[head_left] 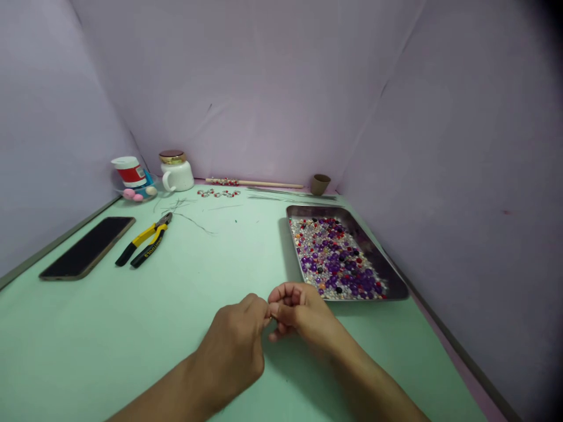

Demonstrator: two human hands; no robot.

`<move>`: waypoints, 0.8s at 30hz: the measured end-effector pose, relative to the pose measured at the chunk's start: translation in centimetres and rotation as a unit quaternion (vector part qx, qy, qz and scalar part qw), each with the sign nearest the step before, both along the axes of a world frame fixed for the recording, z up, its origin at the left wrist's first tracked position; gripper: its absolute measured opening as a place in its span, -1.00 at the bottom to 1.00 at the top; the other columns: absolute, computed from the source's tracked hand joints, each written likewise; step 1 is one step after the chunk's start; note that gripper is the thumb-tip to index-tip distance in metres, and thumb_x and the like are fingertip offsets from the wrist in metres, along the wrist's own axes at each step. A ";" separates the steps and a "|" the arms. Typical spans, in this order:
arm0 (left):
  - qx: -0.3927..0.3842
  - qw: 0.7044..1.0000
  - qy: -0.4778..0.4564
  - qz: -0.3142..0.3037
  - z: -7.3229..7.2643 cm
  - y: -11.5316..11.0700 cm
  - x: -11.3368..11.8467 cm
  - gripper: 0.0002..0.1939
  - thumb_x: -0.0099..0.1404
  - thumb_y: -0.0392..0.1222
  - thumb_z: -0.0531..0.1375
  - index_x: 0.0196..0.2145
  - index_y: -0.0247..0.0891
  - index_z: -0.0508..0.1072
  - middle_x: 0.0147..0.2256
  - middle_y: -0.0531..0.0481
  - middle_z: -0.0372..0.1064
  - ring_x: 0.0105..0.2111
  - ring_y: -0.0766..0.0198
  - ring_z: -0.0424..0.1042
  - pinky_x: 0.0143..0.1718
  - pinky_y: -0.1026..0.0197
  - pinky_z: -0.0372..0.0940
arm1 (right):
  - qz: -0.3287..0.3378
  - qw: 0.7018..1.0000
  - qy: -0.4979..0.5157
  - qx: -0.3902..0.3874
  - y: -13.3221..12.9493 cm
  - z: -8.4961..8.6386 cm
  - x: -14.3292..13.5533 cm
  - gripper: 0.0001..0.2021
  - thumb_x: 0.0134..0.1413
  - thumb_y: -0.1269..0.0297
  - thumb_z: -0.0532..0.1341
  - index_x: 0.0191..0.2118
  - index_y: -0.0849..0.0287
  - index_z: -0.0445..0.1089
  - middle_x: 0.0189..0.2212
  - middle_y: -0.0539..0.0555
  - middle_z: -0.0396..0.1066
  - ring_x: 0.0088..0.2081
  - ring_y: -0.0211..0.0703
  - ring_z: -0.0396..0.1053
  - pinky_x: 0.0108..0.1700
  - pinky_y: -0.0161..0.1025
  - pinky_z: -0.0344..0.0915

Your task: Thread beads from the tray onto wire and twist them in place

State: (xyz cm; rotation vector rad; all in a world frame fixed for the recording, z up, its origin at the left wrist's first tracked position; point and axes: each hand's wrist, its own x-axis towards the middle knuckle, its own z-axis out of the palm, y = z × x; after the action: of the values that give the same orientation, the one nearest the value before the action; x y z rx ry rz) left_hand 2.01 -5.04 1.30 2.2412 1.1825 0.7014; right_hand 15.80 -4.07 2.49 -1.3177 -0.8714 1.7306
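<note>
My left hand and my right hand meet above the green table at the lower middle, fingertips touching. Both are closed in a pinch around something tiny; a small glint shows between the fingertips, but its shape is too small to make out. Just beyond my right hand lies a metal tray of purple, red, black and pearly beads. Farther off to the left, pliers with yellow and black handles rest on the table, their jaws pointing away.
A phone lies at the left. Along the back are a bowl with a red-white tub, a white lidded mug, a beaded stick, bead-and-wire pieces, loose wires and a brown cup.
</note>
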 end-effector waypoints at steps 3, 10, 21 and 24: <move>-0.066 0.995 -0.065 0.044 0.5 0.4 0.0 -0.81 0.17 -0.30 -0.06 -0.54 -0.26 0.27 -0.58 0.05 0.22 -0.60 0.38 0.15 -0.55 0.32 0.06 | -0.017 0.997 0.079 0.006 -0.1 0.5 0.3 -0.74 -0.36 0.32 0.32 -0.45 0.28 0.31 -0.66 -0.07 0.30 -0.68 -0.40 0.21 -0.50 -0.26 0.34; -0.192 0.964 -0.154 0.097 1.6 0.9 0.3 -0.84 0.12 -0.23 0.03 -0.57 -0.28 0.30 -0.67 0.15 0.11 -0.66 0.44 0.02 -0.64 0.37 -0.01 | -0.029 0.996 0.081 0.031 0.0 0.6 0.8 -0.69 -0.39 0.27 0.36 -0.41 0.30 0.37 -0.60 -0.01 0.36 -0.59 -0.32 0.33 -0.44 -0.26 0.33; -0.184 0.966 -0.146 0.109 1.7 0.9 0.1 -0.83 0.08 -0.22 0.05 -0.60 -0.29 0.34 -0.68 0.12 0.16 -0.64 0.42 0.08 -0.61 0.36 0.03 | -0.006 0.999 0.018 0.027 0.1 0.5 0.3 -0.64 -0.54 0.15 0.39 -0.58 0.30 0.33 -0.72 -0.05 0.31 -0.64 -0.32 0.29 -0.51 -0.28 0.33; -0.202 0.960 -0.144 0.128 1.7 0.8 0.3 -0.82 0.07 -0.19 0.06 -0.61 -0.29 0.31 -0.71 0.15 0.10 -0.68 0.43 0.03 -0.66 0.36 -0.02 | -0.019 0.999 0.008 0.036 0.2 0.0 0.1 -0.64 -0.55 0.13 0.38 -0.61 0.29 0.31 -0.75 -0.05 0.30 -0.66 -0.32 0.28 -0.53 -0.27 0.33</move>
State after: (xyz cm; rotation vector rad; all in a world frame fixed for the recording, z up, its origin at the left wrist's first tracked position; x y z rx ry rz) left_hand 2.36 -4.26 3.03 1.6095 1.3388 0.7718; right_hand 15.95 -3.88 2.47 -1.2637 -0.8850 1.6636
